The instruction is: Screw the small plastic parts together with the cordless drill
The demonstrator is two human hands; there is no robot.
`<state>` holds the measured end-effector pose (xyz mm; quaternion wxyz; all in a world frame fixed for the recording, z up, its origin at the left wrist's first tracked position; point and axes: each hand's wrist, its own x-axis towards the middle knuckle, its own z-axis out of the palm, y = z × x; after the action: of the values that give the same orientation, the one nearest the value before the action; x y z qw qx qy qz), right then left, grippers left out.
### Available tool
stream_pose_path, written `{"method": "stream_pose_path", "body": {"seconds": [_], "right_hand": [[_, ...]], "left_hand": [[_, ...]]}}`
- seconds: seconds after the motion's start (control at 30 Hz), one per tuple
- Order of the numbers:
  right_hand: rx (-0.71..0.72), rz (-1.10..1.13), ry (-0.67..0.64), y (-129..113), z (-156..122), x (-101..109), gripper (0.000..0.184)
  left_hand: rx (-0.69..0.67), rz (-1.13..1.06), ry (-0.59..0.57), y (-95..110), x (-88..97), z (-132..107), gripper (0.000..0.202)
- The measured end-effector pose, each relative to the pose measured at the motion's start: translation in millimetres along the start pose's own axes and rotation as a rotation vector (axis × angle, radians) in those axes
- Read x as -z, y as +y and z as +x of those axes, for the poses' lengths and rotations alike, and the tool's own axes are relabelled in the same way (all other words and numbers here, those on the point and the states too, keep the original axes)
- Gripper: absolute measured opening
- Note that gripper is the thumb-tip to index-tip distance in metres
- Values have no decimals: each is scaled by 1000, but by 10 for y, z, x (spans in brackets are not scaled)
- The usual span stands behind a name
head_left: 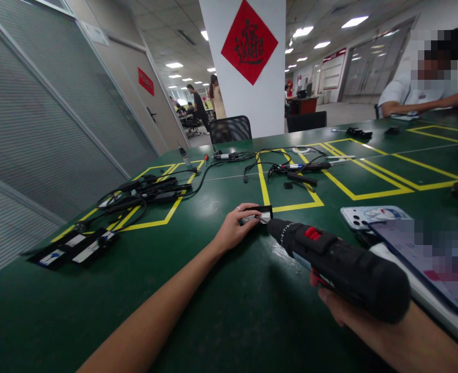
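In the lower right of the frame, my right grip (339, 305) is wrapped around the power drill (341, 264), fingers curled beneath its body, the rest of the handle hidden. The drill lies above that grip and tilts up and leftward, its nose at the middle of the frame, just beside the small black box (268, 212) on the counter (197, 311). Whether nose and box touch, I cannot tell.

My left grip (232, 228), near the centre, lies on the box from its left, fingers across its top; I cannot tell whether they close round it or only press. A ring (238, 208) shows on one finger.

The drill is mostly matt black, with white markings around the collar near its nose, a red switch on top, red at the trigger, a pale strip along its side and a rounded back end. The box has a black edge and a pale, silvery inner part, partly covered by my fingers. A phone (356, 217) lies at right.
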<state>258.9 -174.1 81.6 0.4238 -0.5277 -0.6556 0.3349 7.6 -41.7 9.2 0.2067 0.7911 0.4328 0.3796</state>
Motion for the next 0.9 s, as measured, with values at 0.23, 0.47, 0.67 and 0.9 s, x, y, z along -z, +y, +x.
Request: {"method": "stream_pose_path", "body": {"seconds": [0.23, 0.47, 0.67, 0.9], "right_hand": [[-59, 0, -68, 53, 3, -42, 41], [-11, 24, -55, 49, -10, -55, 59], [18, -57, -85, 8, 9, -11, 57], [100, -168, -29, -58, 17, 1, 56]], "left_hand": [[1, -8, -2, -4, 3, -5, 21], [9, -15, 0, 1, 3, -3, 21], [1, -7, -2, 7, 12, 2, 20], [1, -9, 4, -45, -6, 0, 21]]}}
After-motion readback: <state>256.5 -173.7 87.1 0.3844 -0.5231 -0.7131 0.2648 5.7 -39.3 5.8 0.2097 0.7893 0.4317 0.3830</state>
